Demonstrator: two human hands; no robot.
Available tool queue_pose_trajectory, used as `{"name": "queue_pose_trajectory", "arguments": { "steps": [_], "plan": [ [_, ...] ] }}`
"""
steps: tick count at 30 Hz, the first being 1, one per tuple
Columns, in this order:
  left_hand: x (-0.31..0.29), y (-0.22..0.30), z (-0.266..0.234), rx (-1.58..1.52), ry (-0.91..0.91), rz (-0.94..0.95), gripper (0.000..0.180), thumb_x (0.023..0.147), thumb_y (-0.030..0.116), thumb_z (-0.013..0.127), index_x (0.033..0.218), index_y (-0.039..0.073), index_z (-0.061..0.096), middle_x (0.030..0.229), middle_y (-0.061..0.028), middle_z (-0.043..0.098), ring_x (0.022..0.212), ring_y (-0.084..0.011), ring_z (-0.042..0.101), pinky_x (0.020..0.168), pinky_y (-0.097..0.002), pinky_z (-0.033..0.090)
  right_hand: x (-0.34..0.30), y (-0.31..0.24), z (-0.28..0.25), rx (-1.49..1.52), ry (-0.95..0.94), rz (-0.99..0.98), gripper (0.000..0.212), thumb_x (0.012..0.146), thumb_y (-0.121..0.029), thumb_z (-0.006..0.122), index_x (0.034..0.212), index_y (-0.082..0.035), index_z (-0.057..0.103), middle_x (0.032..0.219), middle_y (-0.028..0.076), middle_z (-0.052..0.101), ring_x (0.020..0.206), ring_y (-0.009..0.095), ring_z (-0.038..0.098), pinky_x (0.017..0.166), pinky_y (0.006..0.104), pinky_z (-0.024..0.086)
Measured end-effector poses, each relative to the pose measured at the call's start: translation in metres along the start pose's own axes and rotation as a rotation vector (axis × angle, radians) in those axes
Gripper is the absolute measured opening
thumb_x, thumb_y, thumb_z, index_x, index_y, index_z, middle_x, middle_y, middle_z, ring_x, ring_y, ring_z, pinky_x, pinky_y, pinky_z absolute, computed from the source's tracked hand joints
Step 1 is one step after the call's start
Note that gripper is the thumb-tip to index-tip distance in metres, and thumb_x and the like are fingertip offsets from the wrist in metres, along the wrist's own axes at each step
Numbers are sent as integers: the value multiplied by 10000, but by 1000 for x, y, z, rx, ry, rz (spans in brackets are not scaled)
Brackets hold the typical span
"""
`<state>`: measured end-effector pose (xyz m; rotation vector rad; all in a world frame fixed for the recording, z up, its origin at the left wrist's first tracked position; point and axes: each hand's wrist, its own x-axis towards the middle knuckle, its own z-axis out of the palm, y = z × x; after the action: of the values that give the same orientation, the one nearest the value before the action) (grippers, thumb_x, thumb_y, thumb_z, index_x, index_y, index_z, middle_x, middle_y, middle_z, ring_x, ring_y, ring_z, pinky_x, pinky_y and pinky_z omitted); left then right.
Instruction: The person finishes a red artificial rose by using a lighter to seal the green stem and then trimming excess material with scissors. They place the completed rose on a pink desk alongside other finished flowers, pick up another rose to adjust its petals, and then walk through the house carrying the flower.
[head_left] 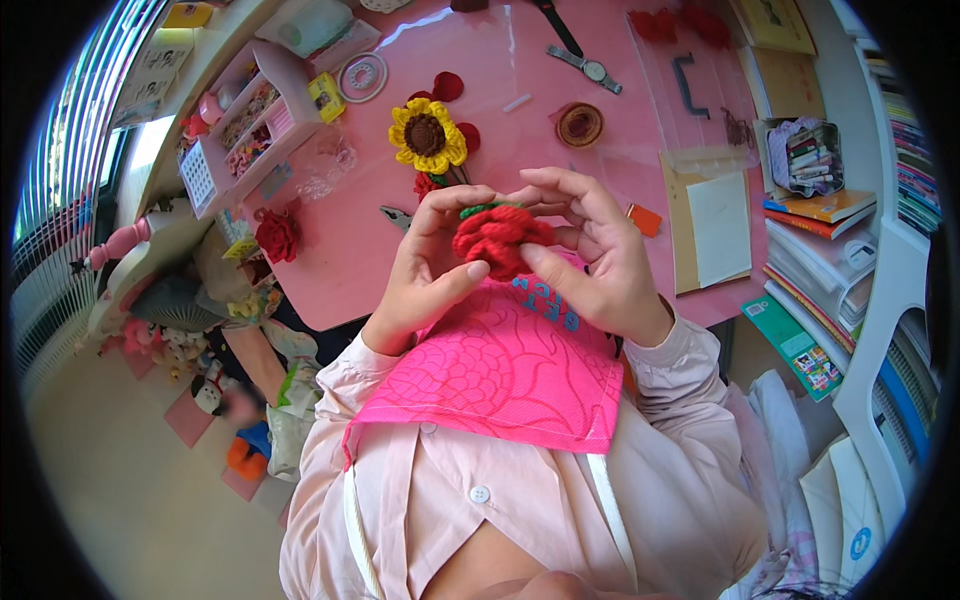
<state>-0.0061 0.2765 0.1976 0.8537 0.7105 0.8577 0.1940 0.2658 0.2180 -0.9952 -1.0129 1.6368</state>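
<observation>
A red crocheted rose with a bit of green at its far side is held up near the table's front edge, above my pink apron. My left hand grips it from the left, thumb pressed on the petals. From the right, my right hand closes on it too, its thumb on the near petals and fingers curled behind. Just beyond the hands lies a yellow crocheted sunflower with a brown centre. Beside my left hand, the tip of a pliers-like metal tool shows.
Another red rose rests on the pink table at the left, near a compartment box. Farther back are a watch and a brown tape roll. Paper, a pen basket and stacked books line the right.
</observation>
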Motion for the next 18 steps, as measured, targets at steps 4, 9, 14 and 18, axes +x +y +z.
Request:
{"name": "queue_pose_trajectory", "arguments": {
  "steps": [4,9,14,18],
  "plan": [
    [-1,4,5,75,51,-35,531,861,66,652,1327,42,397,1316,-84,447,1261,-197,443,1065,-363,364,-1,5,-5,64,-39,54,569,845,-53,693,1347,-18,428,1220,123,560,1145,193,566,963,334,486],
    [-2,4,1,24,71,-66,523,876,45,648,1334,44,397,1307,-78,463,1253,-177,453,1047,-347,385,-1,9,-4,49,-25,128,510,851,-27,682,1310,1,462,1244,122,552,1158,186,557,978,338,481],
    [-3,4,1,95,47,-62,548,875,59,660,1351,57,389,1312,-84,461,1243,-182,465,1032,-346,403,-4,12,2,103,18,114,479,851,5,668,1286,5,469,1231,119,557,1158,185,552,998,336,465],
    [-4,2,3,0,42,-29,625,853,46,677,1387,69,354,1330,-94,439,1232,-193,478,1041,-352,402,-2,14,3,140,31,121,502,849,11,669,1293,2,435,1228,116,549,1154,188,549,1012,332,447]
  ]
}}
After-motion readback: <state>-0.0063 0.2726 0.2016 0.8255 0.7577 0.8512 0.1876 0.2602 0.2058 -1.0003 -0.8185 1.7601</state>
